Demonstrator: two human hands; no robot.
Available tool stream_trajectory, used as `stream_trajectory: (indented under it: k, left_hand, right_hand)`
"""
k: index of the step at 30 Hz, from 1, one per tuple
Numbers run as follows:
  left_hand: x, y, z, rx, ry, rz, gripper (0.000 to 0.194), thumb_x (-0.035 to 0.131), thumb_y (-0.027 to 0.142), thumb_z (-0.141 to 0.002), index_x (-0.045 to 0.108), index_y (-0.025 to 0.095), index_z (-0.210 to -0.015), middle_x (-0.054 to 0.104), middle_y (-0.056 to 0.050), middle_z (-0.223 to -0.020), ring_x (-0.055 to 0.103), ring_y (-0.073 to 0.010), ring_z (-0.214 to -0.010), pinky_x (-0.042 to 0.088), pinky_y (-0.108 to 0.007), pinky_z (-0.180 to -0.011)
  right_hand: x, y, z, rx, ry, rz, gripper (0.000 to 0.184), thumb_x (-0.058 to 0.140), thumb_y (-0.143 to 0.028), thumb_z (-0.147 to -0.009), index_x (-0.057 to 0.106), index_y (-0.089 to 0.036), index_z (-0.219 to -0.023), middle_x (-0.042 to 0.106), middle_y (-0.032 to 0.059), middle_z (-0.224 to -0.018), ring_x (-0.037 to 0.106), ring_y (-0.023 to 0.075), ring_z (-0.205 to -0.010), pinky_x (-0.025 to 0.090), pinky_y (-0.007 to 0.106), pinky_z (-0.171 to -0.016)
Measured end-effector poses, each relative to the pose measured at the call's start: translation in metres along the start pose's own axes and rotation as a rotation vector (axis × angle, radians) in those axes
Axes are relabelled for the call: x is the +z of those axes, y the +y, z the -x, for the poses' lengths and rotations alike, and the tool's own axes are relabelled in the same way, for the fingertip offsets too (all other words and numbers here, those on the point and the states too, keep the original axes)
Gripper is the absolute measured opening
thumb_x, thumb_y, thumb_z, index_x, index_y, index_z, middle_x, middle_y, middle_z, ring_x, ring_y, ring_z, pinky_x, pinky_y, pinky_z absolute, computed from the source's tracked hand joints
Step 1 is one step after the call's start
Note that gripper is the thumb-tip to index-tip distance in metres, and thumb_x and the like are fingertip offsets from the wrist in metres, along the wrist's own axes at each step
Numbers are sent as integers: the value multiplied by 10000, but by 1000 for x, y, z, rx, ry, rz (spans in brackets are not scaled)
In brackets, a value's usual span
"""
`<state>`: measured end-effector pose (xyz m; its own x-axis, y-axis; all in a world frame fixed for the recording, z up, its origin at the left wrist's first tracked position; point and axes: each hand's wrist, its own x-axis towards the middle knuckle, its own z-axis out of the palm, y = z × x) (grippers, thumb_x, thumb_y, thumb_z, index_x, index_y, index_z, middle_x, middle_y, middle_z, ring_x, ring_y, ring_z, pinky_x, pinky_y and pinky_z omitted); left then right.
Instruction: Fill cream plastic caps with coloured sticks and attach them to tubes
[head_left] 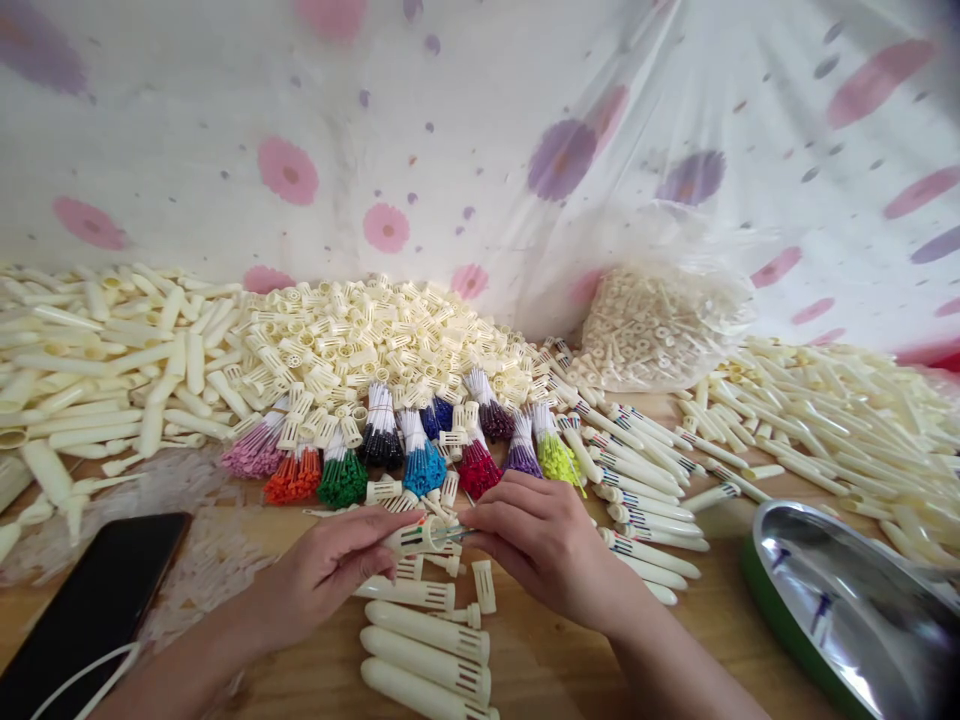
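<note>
Both hands [450,535] hold a slotted cream barrel [414,538]; no writing legible

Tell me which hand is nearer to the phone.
Left. The left hand is to the right of the phone, holding a cream tube; the right hand is farther right, on the tube's far side from the phone.

Shows no readable lettering, number, brand, label or sign (a bit blurry in places) on any surface.
</note>
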<state>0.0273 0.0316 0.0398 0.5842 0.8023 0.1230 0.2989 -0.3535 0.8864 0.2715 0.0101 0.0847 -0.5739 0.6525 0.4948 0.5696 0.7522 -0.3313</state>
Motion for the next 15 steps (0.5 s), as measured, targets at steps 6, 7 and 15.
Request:
stream_trajectory:
  k: [6, 7, 15]
  left_hand:
    - [3, -3, 0, -82, 22, 129, 317, 595, 220, -805, 690, 301, -1096, 738, -41, -1039, 691, -209, -818, 582, -269, -665]
    - [4, -5, 1, -99, 22, 165, 307, 604, 228, -802, 695, 301, -1087, 734, -43, -1043, 690, -210, -820, 584, -270, -663]
    - [8, -11, 3, -110, 81, 279, 204, 649, 178, -767, 683, 263, -949, 703, -25, -947, 662, -199, -899, 554, -267, -752]
  right_hand:
    - [-6, 1, -1, 31, -36, -16, 140, 518, -233, -910, 633, -155, -927, 656, 46, -744, 581, 146, -692, 458, 256, -607]
    - [-8, 2, -1, 22, -43, 0, 143, 515, -231, -912, 634, -156, -935, 654, 47, -748, 579, 148, -694, 457, 259, -606]
    - [-12, -4, 3, 143, 30, -238, 102, 524, -235, -911, 570, -181, -983, 669, 47, -830, 600, 147, -746, 471, 261, -644]
